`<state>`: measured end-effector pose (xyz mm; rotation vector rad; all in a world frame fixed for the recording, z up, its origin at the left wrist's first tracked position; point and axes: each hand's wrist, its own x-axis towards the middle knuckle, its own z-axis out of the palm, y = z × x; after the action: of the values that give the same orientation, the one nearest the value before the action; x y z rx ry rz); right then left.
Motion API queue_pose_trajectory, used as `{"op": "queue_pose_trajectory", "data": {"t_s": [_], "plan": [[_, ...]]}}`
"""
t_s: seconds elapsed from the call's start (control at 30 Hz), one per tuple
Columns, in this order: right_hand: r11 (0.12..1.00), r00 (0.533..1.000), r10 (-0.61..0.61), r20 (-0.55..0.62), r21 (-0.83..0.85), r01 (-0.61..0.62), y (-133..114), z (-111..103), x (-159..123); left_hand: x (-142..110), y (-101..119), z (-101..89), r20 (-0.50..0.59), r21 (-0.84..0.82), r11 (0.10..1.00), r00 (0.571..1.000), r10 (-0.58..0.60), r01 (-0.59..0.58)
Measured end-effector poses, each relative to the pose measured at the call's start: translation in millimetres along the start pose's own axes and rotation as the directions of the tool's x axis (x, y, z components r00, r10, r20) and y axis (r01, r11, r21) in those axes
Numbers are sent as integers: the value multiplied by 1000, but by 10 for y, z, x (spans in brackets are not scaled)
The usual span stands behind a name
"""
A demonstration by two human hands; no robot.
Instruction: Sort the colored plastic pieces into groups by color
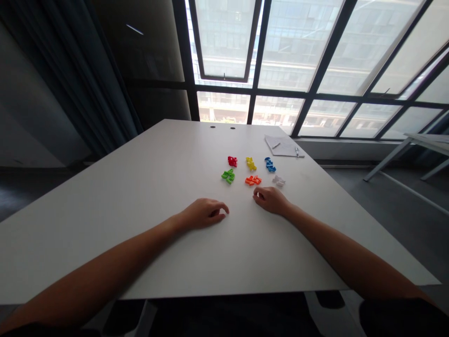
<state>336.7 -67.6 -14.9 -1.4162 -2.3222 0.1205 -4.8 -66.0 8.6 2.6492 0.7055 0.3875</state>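
Resting empty and loosely curled on the white worktop, the left hand sits nearest a green plastic piece, the right hand just below an orange plastic piece, long axis running sideways, nothing gripped

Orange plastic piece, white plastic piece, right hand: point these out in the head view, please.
Orange plastic piece [253, 180]: head view, middle of the piece.
White plastic piece [278, 180]: head view, middle of the piece.
Right hand [271, 200]: head view, back of the hand.
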Motion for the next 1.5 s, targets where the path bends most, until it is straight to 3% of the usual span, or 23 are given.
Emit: {"op": "queue_pose_trajectory", "data": {"t_s": [0.27, 0.43, 0.63, 0.8, 0.93, 1.03, 1.1, 1.2, 1.27, 1.33, 1.43, 1.5], "plan": [[1000, 1000, -12, -6, 4, 12, -4, -6, -1, 6, 12, 3, -1, 4, 998, 998, -67, 67], [998, 987, 7, -160, 61, 3, 13, 5, -26, 1, 8, 7, -7, 20, 998, 998, -67, 67], [996, 918, 81, -387, -1, -88, 155, -90, -11, 2, -5, 18, -12, 27, 999, 1000, -20, 20], [972, 836, 207, -508, 9, -236, 563, -150, -11, -3, -23, 21, -26, 128, 991, 999, 34, -30], [883, 807, 446, -388, 40, -469, 823, -45, -28, 67, -126, -1, -150, 313, 949, 986, 66, -16], [861, 840, 500, -212, 20, -507, 760, 92, 4, 253, -305, -11, -275, 353, 933, 961, 39, 63], [899, 892, 436, -120, 7, -438, 625, 159, 44, 446, -460, -6, -327, 320, 940, 945, -7, 118], [979, 977, 205, -53, 2, -206, 479, 159, 113, 788, -687, 16, -360, 223, 949, 924, -131, 221], [997, 997, 61, -51, -36, -62, 521, 95, 174, 1003, -810, 28, -330, 181, 945, 922, -202, 272], [996, 997, 40, -65, -79, -45, 687, 15, 267, 1176, -923, 26, -279, 170, 944, 932, -230, 284], [972, 970, 234, -71, -15, -236, 1042, -62, 501, 1351, -1140, -10, -241, 167, 943, 939, -246, 289], [908, 908, 410, -89, 133, -397, 1234, -68, 711, 1439, -1327, -41, -265, 113, 925, 908, -324, 363]]}}
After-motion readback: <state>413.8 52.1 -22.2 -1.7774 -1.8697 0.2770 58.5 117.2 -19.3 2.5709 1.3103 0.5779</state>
